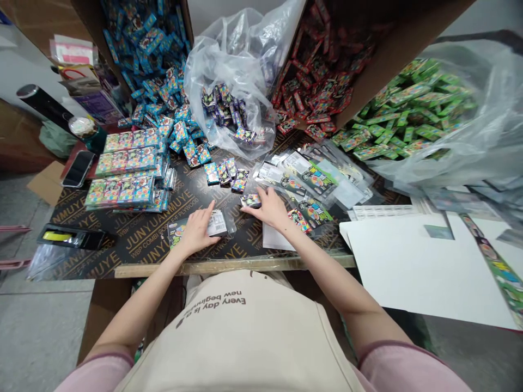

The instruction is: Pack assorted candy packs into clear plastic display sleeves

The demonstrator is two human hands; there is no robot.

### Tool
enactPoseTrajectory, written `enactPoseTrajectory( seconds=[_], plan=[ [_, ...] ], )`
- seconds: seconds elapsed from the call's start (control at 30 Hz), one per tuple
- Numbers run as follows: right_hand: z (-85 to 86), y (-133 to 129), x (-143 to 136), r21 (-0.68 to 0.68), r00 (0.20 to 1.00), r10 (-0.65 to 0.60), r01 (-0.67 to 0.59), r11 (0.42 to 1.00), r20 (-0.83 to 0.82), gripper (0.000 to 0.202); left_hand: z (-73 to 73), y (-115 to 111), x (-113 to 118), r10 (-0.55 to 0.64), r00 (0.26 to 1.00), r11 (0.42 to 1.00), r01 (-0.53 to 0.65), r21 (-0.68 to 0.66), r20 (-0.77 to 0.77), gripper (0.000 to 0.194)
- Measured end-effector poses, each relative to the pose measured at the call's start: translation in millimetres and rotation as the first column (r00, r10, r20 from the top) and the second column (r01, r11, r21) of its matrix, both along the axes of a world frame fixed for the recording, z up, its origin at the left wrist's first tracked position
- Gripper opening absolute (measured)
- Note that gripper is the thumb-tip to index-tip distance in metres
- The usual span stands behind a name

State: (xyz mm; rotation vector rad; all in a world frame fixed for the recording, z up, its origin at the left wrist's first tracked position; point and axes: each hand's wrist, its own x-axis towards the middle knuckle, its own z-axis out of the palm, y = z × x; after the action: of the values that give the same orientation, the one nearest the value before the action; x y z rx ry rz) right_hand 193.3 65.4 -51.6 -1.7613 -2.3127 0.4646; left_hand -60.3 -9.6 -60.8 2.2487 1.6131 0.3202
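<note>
Dark counter [241,234] fills mid-frame. L hand [196,231], spread wide, rests on pouch [217,224] just left of centre, prob. so it lies flat. R hand [272,209], narrow, pinches box [250,201] at centre; few loose boxes [224,174] lie just up-left, prob. for easy reach.

1. Soft, fairly even light covers the tabletop [188,190], apparently from above.
2. Glare streaks the middle clear bag [241,41].
3. Shadow dims the red packets [321,71] at the back.
4. Wide-angle distortion stretches the edges; small print blurs.
</note>
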Motion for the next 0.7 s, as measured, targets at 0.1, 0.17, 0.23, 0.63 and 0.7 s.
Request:
enactPoseTrajectory(
  seconds=[0.1,0.17,0.23,0.63,0.7],
  plan=[
    [0.2,-1.6,0.6,-0.242,0.996,0.086,-0.079,0.967,0.017,0.067,-3.1,-3.1,-5.5,0.023,1.000,1.000,-0.023,0.000,-0.004,0.112],
    [1.1,-1.0,3.7,-0.276,0.995,0.104,-0.102,0.956,-0.008,0.056,-4.6,-5.1,-8.7,0.050,0.999,0.999,-0.050,0.000,-0.001,0.112],
    [0.8,3.9,8.3,-0.180,0.984,0.169,-0.175,0.968,-0.049,0.050,-5.3,-6.0,-10.8,0.066,0.998,0.998,-0.066,-0.006,0.000,0.112],
    [-20.6,-9.3,-10.5,0.113,0.871,0.439,-0.424,0.899,-0.220,0.089,0.2,-6.5,-13.0,0.064,0.996,0.998,-0.062,0.034,-0.070,0.115],
    [-12.3,-13.7,-12.6,0.134,0.867,0.453,-0.433,0.891,-0.207,0.092,0.3,-6.3,-11.2,0.034,0.999,0.999,-0.033,0.025,-0.042,0.116]
  ],
)
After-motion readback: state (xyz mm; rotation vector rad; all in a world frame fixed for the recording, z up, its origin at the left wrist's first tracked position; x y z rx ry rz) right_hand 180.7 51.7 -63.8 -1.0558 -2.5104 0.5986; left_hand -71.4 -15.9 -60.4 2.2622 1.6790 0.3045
